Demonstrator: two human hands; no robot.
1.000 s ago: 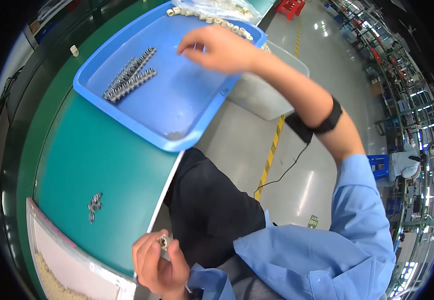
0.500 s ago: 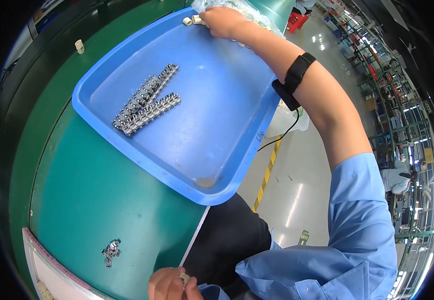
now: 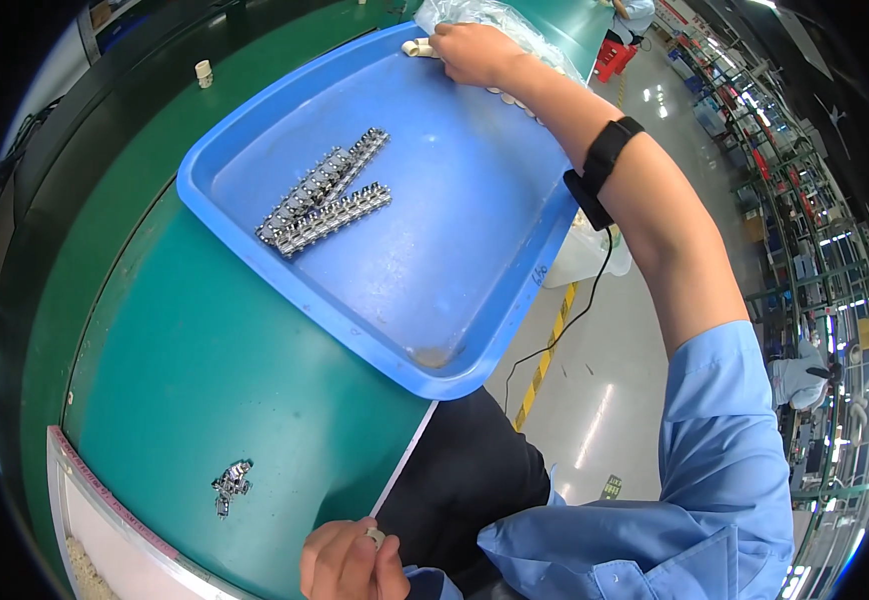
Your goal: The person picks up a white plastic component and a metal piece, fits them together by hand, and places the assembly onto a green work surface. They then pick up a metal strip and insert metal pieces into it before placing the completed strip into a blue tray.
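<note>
Pinching is being done by the left hand (image 3: pixel 347 562), nearer the body than the blue tray (image 3: pixel 445 240): a small cream fitting (image 3: pixel 376 538) is held between thumb and fingers. Over the tray's far rim, the right hand (image 3: pixel 477 55) is curled beside more cream fittings (image 3: pixel 417 48); whether one's gripped can't be told. Metal strips (image 3: pixel 337 218) are laid inside the tray. The fittings look light, stiff, maybe slick, so probably best grabbed around the outer wall.

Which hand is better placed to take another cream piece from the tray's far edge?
Likely right: the right hand is at those cream pieces, while the left hand holds a cream piece away from the tray.
</note>
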